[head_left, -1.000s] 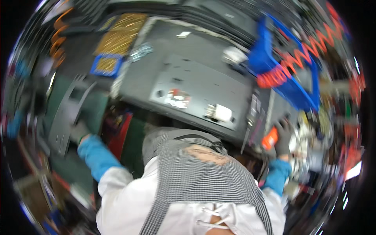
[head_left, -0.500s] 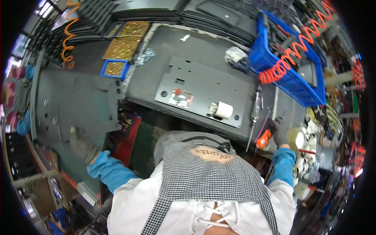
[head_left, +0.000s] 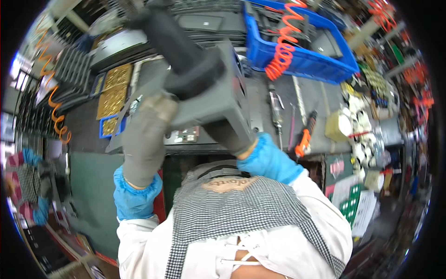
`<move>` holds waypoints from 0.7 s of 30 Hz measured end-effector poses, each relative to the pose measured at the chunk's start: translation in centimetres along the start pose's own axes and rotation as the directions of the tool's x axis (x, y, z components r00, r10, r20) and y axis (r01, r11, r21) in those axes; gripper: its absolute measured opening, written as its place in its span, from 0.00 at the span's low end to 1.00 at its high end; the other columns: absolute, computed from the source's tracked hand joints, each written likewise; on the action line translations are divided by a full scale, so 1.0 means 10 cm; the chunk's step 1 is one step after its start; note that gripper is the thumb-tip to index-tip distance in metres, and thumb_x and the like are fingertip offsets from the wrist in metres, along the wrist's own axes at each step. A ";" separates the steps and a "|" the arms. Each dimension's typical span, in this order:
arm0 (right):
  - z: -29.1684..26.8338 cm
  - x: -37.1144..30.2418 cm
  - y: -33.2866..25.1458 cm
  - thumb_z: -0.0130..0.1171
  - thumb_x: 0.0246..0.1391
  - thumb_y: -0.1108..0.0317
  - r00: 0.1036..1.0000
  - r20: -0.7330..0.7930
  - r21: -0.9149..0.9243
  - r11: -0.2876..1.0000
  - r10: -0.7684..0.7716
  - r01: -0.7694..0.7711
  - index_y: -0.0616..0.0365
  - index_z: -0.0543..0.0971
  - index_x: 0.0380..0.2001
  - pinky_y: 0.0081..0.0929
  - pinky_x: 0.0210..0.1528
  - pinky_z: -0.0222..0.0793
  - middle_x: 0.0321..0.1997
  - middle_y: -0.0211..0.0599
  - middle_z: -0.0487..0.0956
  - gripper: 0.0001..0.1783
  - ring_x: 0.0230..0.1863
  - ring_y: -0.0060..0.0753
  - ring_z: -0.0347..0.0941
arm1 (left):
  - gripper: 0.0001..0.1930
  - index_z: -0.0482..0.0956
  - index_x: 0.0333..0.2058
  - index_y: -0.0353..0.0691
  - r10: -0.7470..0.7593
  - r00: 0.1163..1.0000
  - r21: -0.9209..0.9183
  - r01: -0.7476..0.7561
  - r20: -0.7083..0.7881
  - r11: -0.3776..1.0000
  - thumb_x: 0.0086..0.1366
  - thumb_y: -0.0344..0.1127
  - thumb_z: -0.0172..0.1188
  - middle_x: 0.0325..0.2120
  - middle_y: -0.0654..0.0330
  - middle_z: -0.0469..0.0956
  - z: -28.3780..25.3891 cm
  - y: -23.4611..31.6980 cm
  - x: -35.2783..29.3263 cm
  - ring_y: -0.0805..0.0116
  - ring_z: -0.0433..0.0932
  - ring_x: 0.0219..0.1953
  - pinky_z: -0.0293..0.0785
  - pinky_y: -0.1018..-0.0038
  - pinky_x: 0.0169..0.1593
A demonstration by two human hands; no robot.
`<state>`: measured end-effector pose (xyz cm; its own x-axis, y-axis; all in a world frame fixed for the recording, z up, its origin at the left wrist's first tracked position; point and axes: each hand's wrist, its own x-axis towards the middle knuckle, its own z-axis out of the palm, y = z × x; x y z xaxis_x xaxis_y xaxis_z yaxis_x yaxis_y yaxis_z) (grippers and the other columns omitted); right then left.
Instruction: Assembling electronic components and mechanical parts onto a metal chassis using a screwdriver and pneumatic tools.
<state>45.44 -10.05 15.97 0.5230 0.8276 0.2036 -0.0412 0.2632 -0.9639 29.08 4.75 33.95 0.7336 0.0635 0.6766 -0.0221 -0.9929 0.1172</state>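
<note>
Above the workbench, a grey metal housing with open sides hangs tilted between my gloved hands. A thick black cylinder with a wide round foot sticks up from it, blurred by motion. My left hand is closed on the housing's left side, right beside the cylinder's foot. My right hand grips its near right edge, with the fingers partly hidden under the metal. Behind my left hand shows a thin grey edge with slots; whether it joins the housing I cannot tell. A small printed card shows below the housing.
A screwdriver and an orange-handled tool lie to the right. Behind them stands a blue crate of dark parts, with a coiled orange hose hanging down. Brass screws fill trays at left. Another person works far left.
Both hands have come from the sides to the middle and now hold the raised housing. The large panel at left has gone from its place. The view has turned.
</note>
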 end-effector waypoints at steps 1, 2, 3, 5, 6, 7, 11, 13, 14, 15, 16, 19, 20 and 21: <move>0.10 -0.10 -0.06 0.57 0.66 0.53 0.998 -0.065 0.311 0.950 -0.015 0.034 0.54 0.68 0.64 0.43 0.59 0.75 0.61 0.40 0.76 0.29 0.61 0.35 0.73 | 0.21 0.81 0.49 0.38 0.081 0.988 -0.035 -0.077 0.134 0.996 0.55 0.24 0.58 0.46 0.51 0.82 0.14 0.12 0.04 0.52 0.81 0.53 0.76 0.59 0.58; 0.15 -0.21 -0.15 0.57 0.66 0.54 0.990 -0.136 0.585 0.805 -0.025 0.100 0.54 0.70 0.63 0.43 0.58 0.75 0.58 0.40 0.78 0.27 0.60 0.35 0.74 | 0.19 0.81 0.49 0.39 0.172 0.951 -0.078 -0.157 0.257 0.984 0.57 0.28 0.58 0.46 0.52 0.82 0.29 0.23 0.07 0.53 0.80 0.53 0.75 0.58 0.59; 0.04 -0.25 -0.13 0.57 0.66 0.54 0.985 -0.170 0.575 0.809 -0.031 0.124 0.54 0.70 0.63 0.43 0.58 0.75 0.58 0.40 0.78 0.27 0.60 0.35 0.74 | 0.20 0.79 0.51 0.40 0.231 0.934 -0.107 -0.209 0.273 0.972 0.58 0.30 0.57 0.48 0.52 0.81 0.50 0.34 0.06 0.52 0.80 0.54 0.74 0.58 0.60; -0.18 -0.33 -0.07 0.57 0.66 0.54 0.980 -0.198 0.472 0.873 -0.029 0.121 0.55 0.70 0.62 0.43 0.59 0.74 0.58 0.41 0.78 0.26 0.61 0.35 0.73 | 0.21 0.78 0.52 0.40 0.294 0.910 -0.145 -0.262 0.293 0.954 0.58 0.32 0.57 0.49 0.52 0.81 0.83 0.56 0.03 0.52 0.79 0.55 0.74 0.57 0.61; -0.19 -0.42 0.00 0.56 0.66 0.54 0.977 -0.213 0.420 0.900 -0.024 0.113 0.55 0.70 0.62 0.43 0.59 0.74 0.58 0.41 0.78 0.26 0.61 0.36 0.73 | 0.22 0.77 0.54 0.39 0.270 0.907 -0.174 -0.224 0.322 0.959 0.59 0.31 0.56 0.51 0.51 0.80 0.97 0.67 0.05 0.51 0.78 0.56 0.73 0.56 0.61; -0.29 -0.41 0.04 0.56 0.67 0.55 0.974 -0.225 0.366 0.925 -0.020 0.103 0.55 0.70 0.62 0.43 0.59 0.73 0.58 0.41 0.78 0.26 0.61 0.36 0.73 | 0.23 0.76 0.55 0.39 0.246 0.904 -0.199 -0.185 0.349 0.962 0.59 0.30 0.56 0.53 0.50 0.79 1.10 0.76 0.07 0.50 0.77 0.57 0.72 0.55 0.62; -0.34 -0.51 0.25 0.56 0.67 0.55 0.969 -0.248 0.154 0.987 -0.004 0.044 0.56 0.70 0.62 0.44 0.60 0.72 0.59 0.42 0.77 0.25 0.61 0.36 0.73 | 0.25 0.74 0.57 0.40 0.265 0.873 -0.164 -0.215 0.409 0.963 0.60 0.33 0.56 0.56 0.49 0.76 1.64 0.89 -0.04 0.50 0.74 0.60 0.70 0.54 0.64; -0.35 -0.43 0.39 0.55 0.67 0.55 0.967 -0.254 0.043 0.999 0.006 0.005 0.56 0.71 0.61 0.44 0.61 0.72 0.59 0.43 0.77 0.25 0.62 0.36 0.73 | 0.24 0.75 0.57 0.40 0.274 0.861 -0.131 -0.241 0.428 0.962 0.60 0.33 0.56 0.56 0.50 0.76 1.84 0.85 -0.14 0.51 0.74 0.60 0.69 0.55 0.64; -0.39 -0.44 0.44 0.55 0.67 0.56 0.966 -0.260 -0.013 1.000 0.010 -0.014 0.56 0.71 0.61 0.44 0.61 0.71 0.59 0.43 0.77 0.25 0.62 0.36 0.72 | 0.24 0.75 0.57 0.40 0.279 0.852 -0.093 -0.266 0.443 0.959 0.60 0.34 0.56 0.56 0.51 0.76 1.94 0.83 -0.18 0.51 0.74 0.60 0.69 0.55 0.65; -0.45 -0.46 0.48 0.55 0.67 0.56 0.964 -0.265 -0.067 0.997 0.016 -0.035 0.56 0.71 0.61 0.44 0.61 0.71 0.59 0.43 0.77 0.24 0.62 0.36 0.72 | 0.24 0.75 0.57 0.41 0.299 0.855 -0.096 -0.285 0.424 0.954 0.61 0.35 0.56 0.56 0.51 0.76 1.99 0.82 -0.21 0.51 0.74 0.60 0.69 0.56 0.65; -0.49 -0.46 0.53 0.55 0.67 0.56 0.963 -0.268 -0.120 0.991 0.022 -0.056 0.56 0.71 0.61 0.44 0.62 0.71 0.60 0.43 0.77 0.24 0.62 0.36 0.72 | 0.24 0.75 0.57 0.41 0.305 0.852 -0.102 -0.290 0.426 0.952 0.61 0.35 0.56 0.56 0.51 0.76 2.04 0.83 -0.24 0.51 0.74 0.60 0.69 0.56 0.65; -0.66 -0.65 0.63 0.54 0.68 0.56 0.966 -0.253 -0.283 0.951 0.047 -0.121 0.57 0.71 0.60 0.44 0.63 0.70 0.60 0.44 0.76 0.24 0.62 0.37 0.72 | 0.23 0.76 0.57 0.43 0.294 0.860 -0.124 -0.267 0.416 0.956 0.61 0.34 0.55 0.57 0.51 0.75 2.20 0.87 -0.31 0.51 0.73 0.61 0.68 0.54 0.65; -0.98 -0.68 0.61 0.54 0.68 0.56 0.968 -0.245 -0.338 0.931 0.057 -0.140 0.57 0.71 0.60 0.44 0.63 0.69 0.60 0.44 0.76 0.24 0.62 0.37 0.72 | 0.23 0.76 0.57 0.43 0.267 0.868 -0.120 -0.238 0.419 0.964 0.61 0.34 0.55 0.57 0.50 0.75 2.25 0.92 -0.33 0.50 0.73 0.61 0.67 0.54 0.66; -1.03 -0.71 0.65 0.54 0.68 0.56 0.969 -0.236 -0.391 0.907 0.068 -0.159 0.57 0.71 0.60 0.45 0.63 0.69 0.60 0.45 0.76 0.23 0.63 0.37 0.72 | 0.23 0.76 0.57 0.44 0.237 0.875 -0.115 -0.207 0.422 0.972 0.60 0.34 0.55 0.57 0.50 0.74 2.29 0.96 -0.35 0.49 0.72 0.62 0.66 0.53 0.66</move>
<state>50.20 -19.31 6.49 0.7051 0.7033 0.0911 0.2121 -0.0866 -0.9734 41.90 -7.33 16.05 0.9236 -0.2220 0.3125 -0.2516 -0.9662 0.0571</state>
